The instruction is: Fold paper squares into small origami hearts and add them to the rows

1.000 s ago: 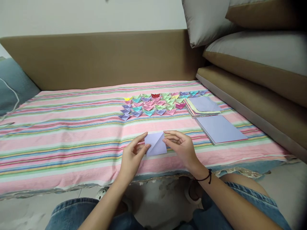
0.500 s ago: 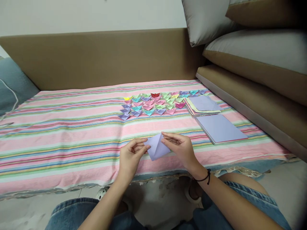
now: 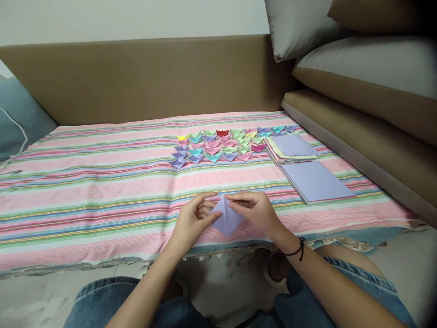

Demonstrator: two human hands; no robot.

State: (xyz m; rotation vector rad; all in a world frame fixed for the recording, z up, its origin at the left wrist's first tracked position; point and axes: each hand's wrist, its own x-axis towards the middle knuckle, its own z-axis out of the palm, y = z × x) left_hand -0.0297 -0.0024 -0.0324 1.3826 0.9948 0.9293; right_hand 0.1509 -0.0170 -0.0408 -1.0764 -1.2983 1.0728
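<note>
The folded paper (image 3: 227,225) is pale lilac. Paper boats (image 3: 212,150) show yellow, red, magenta, pink, turquoise, mint green and lavender. Lavender tops the square sheets (image 3: 317,181). Pink, white, green, blue and yellow stripes pattern the cloth (image 3: 112,191). The backrest (image 3: 153,82) is brown, the wristband (image 3: 302,248) black, the jeans (image 3: 105,298) blue.

A home sitting area, brown padded sofa back (image 3: 153,79) at twelve o'clock below a pale wall (image 3: 136,18), stacked cushions (image 3: 368,68) at two, blue fabric (image 3: 23,107) at nine, striped cloth (image 3: 102,187) spread between, tiled floor (image 3: 218,289) at six
</note>
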